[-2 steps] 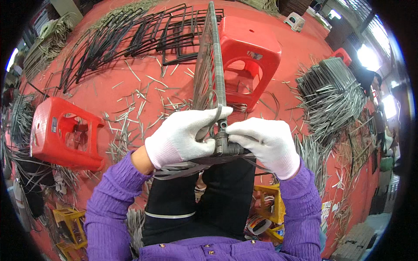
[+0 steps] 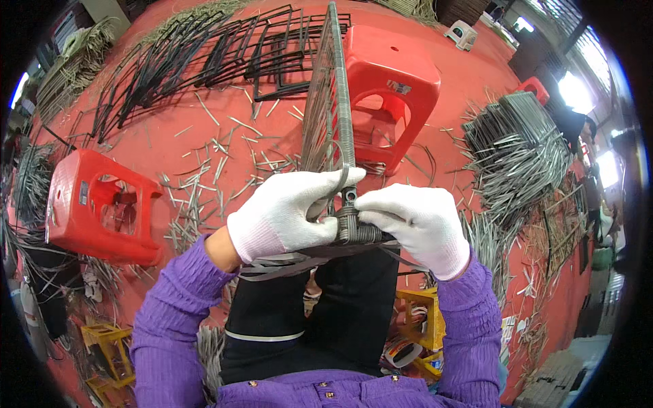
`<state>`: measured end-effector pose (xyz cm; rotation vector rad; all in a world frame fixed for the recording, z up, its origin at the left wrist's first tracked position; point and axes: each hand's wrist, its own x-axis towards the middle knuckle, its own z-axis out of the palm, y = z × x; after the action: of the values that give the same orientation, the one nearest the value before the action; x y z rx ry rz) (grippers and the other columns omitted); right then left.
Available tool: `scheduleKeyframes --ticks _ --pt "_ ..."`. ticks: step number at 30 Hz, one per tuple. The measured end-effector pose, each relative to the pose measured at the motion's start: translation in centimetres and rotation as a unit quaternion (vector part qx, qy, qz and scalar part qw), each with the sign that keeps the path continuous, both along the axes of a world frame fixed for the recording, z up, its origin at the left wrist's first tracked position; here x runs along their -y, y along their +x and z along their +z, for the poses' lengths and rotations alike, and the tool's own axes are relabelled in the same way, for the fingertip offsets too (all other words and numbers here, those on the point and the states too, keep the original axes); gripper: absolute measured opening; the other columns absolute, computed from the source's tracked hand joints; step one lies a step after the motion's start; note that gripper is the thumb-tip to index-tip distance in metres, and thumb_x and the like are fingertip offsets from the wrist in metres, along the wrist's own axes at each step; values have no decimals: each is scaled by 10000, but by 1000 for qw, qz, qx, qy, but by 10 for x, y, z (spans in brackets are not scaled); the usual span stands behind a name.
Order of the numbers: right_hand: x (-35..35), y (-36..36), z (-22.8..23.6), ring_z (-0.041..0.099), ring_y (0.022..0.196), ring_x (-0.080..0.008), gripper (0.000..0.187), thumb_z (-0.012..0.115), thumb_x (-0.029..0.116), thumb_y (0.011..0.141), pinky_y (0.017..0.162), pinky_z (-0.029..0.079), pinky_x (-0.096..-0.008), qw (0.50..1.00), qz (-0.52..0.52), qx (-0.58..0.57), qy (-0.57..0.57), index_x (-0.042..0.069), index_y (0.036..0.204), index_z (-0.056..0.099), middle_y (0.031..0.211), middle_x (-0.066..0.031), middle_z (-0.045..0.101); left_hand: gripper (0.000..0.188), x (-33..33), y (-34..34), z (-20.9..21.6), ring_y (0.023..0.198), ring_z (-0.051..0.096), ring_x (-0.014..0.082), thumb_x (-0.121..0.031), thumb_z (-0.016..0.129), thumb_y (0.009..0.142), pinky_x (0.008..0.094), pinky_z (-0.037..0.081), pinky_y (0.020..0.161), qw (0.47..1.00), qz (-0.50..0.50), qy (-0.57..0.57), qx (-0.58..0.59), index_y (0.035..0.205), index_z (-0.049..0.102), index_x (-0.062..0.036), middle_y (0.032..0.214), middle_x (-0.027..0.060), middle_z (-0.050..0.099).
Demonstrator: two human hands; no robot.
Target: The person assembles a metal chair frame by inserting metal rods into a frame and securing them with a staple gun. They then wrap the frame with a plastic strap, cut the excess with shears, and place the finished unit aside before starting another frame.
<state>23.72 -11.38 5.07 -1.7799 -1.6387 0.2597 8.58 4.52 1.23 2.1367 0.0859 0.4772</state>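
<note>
While the red floor spreads out below the head camera, littered with short cut strips, black wire frames lie in rows at its far edge, one red plastic stool sits tipped at the left and another stands just behind the work, with a heap of grey strips at the right. Both gloved hands — the left hand and the right hand — are closed around the near end of a woven wire panel that stands on edge over the lap, the left thumb pressing a grey strip against its wrapped corner.
</note>
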Motion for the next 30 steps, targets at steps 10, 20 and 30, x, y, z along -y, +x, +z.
scheduleKeyframes --ticks 10,20,30 --pt "2 -2 -11 705 718 -243 200 752 31 787 637 540 -296 998 23 47 39 43 984 719 841 -111 713 551 -16 0 8 625 605 147 -119 731 762 288 503 616 997 -54 56 -24 1298 619 -53 819 118 665" --pt "0 -8 -17 701 768 -251 174 696 136 865 650 548 -322 995 19 75 56 105 1036 689 906 -73 702 478 -28 0 19 662 649 171 -134 691 776 288 519 635 992 -75 66 -79 1250 659 -75 817 136 673" --pt "2 -15 -12 686 720 -231 167 707 68 849 649 536 -303 998 -32 -50 27 47 1015 692 886 -97 698 422 -27 2 19 746 690 176 -108 624 838 306 531 696 990 -108 88 -39 1258 643 -68 850 144 685"
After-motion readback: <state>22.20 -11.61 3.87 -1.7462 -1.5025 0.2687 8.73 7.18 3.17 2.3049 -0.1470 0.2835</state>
